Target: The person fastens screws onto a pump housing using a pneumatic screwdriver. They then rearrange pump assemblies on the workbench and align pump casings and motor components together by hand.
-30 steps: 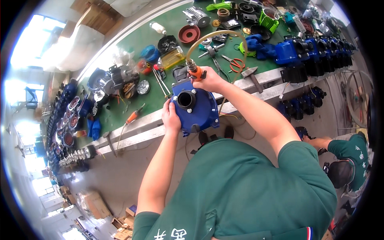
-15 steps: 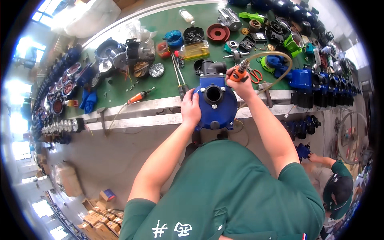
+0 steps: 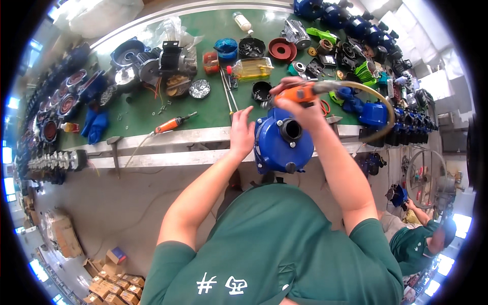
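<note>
A blue pump casing [image 3: 278,148] with a round black port sits at the bench's near edge, tilted to the right. My left hand [image 3: 242,133] lies along its left side, fingers stretched upward and slightly apart, without wrapping round it. In my right hand [image 3: 300,113] is an orange power screwdriver [image 3: 296,94] with a hose at its rear, gripped above the casing's far right side. Its tip points left, near a small black bowl [image 3: 262,91] of small parts. My right hand and the tool hide part of the casing's far side.
A second orange screwdriver [image 3: 170,124] lies left on the green bench [image 3: 213,30]. Beyond are a yellow-liquid bottle [image 3: 252,68], a dish of screws [image 3: 199,89] and motor parts [image 3: 175,58]. Blue casings [image 3: 373,115] line the right. A co-worker [image 3: 419,244] stands lower right.
My right hand has swung the screwdriver from pointing up to pointing left, over the casing. The casing has tilted to the right, and my left hand's fingers have straightened beside it.
</note>
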Available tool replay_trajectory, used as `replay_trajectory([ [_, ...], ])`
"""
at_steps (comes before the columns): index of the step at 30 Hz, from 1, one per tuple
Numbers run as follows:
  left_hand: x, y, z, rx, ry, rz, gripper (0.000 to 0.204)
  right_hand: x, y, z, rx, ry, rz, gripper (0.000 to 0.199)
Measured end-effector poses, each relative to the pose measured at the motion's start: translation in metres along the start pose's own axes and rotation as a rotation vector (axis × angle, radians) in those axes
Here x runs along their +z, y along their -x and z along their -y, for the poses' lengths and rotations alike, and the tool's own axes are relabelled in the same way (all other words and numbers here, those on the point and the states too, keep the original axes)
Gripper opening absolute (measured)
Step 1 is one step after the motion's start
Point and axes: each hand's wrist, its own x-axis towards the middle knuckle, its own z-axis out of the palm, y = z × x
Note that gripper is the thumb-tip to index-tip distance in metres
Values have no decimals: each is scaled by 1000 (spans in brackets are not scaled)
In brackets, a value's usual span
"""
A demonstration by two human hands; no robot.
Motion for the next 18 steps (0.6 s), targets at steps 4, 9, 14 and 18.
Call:
replay_trajectory([
  [4,-2,-18,9,305,-116,138,42,20,4,-38,95,156,71,44],
  [9,1,-25,25,270,-123,267,22,25,4,-40,152,353,129,43],
  [14,-1,-30,32,232,-104,332,20,20,0,-31,224,325,190,45],
  [18,-5,-33,32,203,-95,404,30,19,4,-27,223,441,236,44],
])
